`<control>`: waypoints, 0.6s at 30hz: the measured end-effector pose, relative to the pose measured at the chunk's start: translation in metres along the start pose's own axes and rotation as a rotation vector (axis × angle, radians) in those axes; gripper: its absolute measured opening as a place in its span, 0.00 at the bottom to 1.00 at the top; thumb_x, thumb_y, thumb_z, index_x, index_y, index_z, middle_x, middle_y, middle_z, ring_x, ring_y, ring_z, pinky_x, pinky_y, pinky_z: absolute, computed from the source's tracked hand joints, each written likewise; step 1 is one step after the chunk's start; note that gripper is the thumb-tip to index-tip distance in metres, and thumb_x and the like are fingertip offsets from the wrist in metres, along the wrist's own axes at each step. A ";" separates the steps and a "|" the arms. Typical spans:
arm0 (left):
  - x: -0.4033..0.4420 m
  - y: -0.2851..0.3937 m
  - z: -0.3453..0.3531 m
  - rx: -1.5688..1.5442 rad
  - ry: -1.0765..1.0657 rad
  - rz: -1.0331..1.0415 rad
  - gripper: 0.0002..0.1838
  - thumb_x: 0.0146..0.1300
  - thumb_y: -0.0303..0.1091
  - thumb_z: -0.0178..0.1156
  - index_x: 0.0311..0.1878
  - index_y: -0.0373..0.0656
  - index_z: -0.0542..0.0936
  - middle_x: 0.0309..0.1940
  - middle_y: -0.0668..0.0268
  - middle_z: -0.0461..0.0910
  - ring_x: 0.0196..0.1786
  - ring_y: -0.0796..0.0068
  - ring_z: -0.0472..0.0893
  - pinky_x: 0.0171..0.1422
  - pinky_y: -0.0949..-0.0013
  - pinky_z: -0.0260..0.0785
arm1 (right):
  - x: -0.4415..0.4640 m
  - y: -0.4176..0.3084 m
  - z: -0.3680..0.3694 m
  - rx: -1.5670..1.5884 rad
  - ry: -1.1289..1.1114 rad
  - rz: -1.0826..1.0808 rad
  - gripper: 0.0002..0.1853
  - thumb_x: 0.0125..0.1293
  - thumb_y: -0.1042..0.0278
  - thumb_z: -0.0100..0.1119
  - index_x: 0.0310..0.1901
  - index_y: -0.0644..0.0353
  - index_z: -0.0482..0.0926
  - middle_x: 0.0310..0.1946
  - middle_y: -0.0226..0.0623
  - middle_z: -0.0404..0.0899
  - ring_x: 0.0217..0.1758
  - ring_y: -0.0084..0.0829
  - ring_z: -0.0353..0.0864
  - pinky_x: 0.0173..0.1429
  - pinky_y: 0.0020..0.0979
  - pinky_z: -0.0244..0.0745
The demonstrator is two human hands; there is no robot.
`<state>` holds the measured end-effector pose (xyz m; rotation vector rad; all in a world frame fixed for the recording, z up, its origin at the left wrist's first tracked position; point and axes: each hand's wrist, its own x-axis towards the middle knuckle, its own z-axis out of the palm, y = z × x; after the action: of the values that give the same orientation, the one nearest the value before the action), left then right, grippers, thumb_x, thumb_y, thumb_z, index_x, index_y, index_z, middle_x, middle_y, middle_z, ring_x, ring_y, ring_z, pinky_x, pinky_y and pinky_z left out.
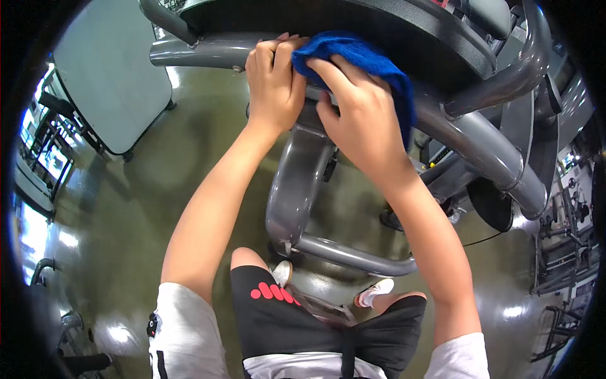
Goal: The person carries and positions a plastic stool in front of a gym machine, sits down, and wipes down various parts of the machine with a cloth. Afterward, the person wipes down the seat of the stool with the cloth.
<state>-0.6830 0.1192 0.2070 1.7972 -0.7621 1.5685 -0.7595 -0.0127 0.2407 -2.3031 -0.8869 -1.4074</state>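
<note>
Blue cloth (363,52) fans round the right hand (363,104), 10 to 4 o'clock
Right's holding it; left hand (275,85), cloth's 9 o'clock, curls over the grey bar (205,53).

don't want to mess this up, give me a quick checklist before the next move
1. Right hand on the cloth: ok.
2. Left hand at the bar: ok, fingers curled over it.
3. Cloth spread flat: not ok, it is bunched, with one end hanging beside the right wrist.
4. Cloth damp enough: cannot tell.
5. Surface under the cloth clean: cannot tell, hidden.
</note>
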 end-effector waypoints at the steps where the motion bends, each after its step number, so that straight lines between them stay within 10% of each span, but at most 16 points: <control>1: 0.001 0.002 -0.005 -0.029 -0.031 -0.010 0.17 0.56 0.27 0.54 0.50 0.44 0.73 0.45 0.61 0.71 0.53 0.58 0.70 0.60 0.57 0.57 | 0.003 -0.001 -0.003 -0.002 -0.001 -0.003 0.17 0.50 0.78 0.59 0.45 0.61 0.78 0.41 0.43 0.79 0.41 0.42 0.78 0.48 0.33 0.72; 7: -0.019 0.050 -0.055 -0.541 -0.315 -0.157 0.32 0.45 0.29 0.62 0.58 0.38 0.68 0.52 0.52 0.68 0.58 0.54 0.67 0.64 0.58 0.58 | -0.009 -0.033 -0.044 0.719 -0.152 0.454 0.04 0.59 0.76 0.56 0.36 0.65 0.75 0.26 0.43 0.77 0.33 0.32 0.80 0.41 0.29 0.72; 11: -0.034 0.069 -0.074 -0.774 -0.681 -0.413 0.21 0.51 0.32 0.66 0.47 0.35 0.74 0.41 0.57 0.73 0.45 0.65 0.74 0.52 0.68 0.65 | -0.030 -0.035 -0.069 0.580 -0.208 0.759 0.05 0.66 0.73 0.53 0.40 0.63 0.71 0.22 0.39 0.75 0.25 0.23 0.76 0.30 0.25 0.68; 15: -0.026 0.085 -0.088 -1.018 -1.010 -0.936 0.16 0.57 0.36 0.66 0.39 0.38 0.71 0.31 0.68 0.74 0.36 0.81 0.73 0.41 0.75 0.66 | -0.047 -0.015 -0.079 0.490 -0.152 0.691 0.04 0.65 0.75 0.53 0.40 0.63 0.72 0.18 0.29 0.71 0.21 0.12 0.65 0.24 0.19 0.59; 18: -0.022 0.082 -0.088 -0.971 -0.971 -0.947 0.14 0.54 0.31 0.66 0.38 0.39 0.70 0.31 0.70 0.73 0.37 0.82 0.73 0.43 0.75 0.67 | -0.056 -0.007 -0.077 0.582 0.034 0.617 0.05 0.63 0.77 0.56 0.40 0.63 0.75 0.15 0.27 0.69 0.19 0.12 0.62 0.23 0.19 0.56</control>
<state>-0.8037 0.1350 0.2003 1.6051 -0.6854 -0.3445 -0.8362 -0.0688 0.2277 -1.8566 -0.4254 -0.7878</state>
